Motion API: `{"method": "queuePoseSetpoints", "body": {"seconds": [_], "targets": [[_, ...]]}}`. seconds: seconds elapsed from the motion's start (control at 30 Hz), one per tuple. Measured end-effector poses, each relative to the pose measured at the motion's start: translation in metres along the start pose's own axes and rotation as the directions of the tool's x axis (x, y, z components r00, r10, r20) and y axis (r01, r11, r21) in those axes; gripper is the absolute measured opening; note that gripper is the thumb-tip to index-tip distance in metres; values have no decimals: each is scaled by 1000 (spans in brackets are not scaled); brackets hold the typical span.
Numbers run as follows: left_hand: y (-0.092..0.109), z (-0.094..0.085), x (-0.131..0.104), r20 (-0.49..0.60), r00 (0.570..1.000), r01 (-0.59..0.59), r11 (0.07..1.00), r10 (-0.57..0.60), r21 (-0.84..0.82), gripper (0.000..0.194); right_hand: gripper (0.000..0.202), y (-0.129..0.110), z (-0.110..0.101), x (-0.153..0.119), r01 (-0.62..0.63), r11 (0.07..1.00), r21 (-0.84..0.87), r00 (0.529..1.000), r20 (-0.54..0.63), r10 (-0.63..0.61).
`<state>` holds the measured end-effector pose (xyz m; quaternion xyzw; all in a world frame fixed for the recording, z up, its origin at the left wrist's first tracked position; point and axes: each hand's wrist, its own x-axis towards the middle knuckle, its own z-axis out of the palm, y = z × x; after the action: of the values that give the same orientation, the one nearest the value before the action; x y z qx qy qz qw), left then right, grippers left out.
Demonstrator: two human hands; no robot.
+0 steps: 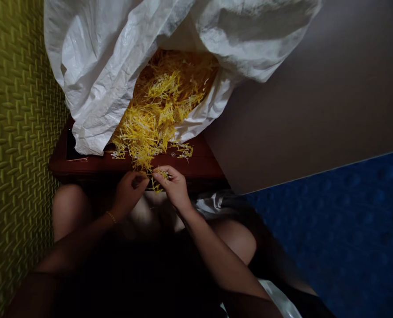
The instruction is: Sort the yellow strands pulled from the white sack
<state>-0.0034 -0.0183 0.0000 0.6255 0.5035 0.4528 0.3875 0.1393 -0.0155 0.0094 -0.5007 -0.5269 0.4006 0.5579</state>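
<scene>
I have the right hand (177, 185) pinching a small yellow sprig (156, 190) between thumb and fingers, while just beside it the left hand (130, 187), a bracelet (111, 216) at its wrist, curls thumb toward fingers, though I cannot tell whether that grip is closed on anything. Just beyond both, I see the pile of yellow strands (143, 128) spilling from a white sack (97, 88) onto a dark red surface (206, 163). Farther out are a textured yellow-green mat (14, 110) leftward, and a brown panel (315, 110) and blue mat (335, 225) rightward.
</scene>
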Motion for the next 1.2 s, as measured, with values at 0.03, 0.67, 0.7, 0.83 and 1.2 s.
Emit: {"method": "queuePoseSetpoints", "body": {"seconds": [0.03,0.67,0.7,0.83,1.2], "targets": [[2,-1,0,-45,999,-10,1000,10,10,15,11,0,0,0,38,998,-42,999,11,-37],[10,0,7,305,887,460,600,-347,-654,21,10,0,2,-7,79,992,-103,983,173,-60],[9,1,7,330,871,488,571,-363,-661,20,10,0,2,-8,77,992,-98,984,167,-60],[2,2,10,363,835,537,464,-413,-705,15,8,-5,3,-11,38,999,2,983,181,-37],[3,-2,14,103,925,354,726,-367,-589,26,27,-8,-11,1,-299,911,285,952,160,262]]}}
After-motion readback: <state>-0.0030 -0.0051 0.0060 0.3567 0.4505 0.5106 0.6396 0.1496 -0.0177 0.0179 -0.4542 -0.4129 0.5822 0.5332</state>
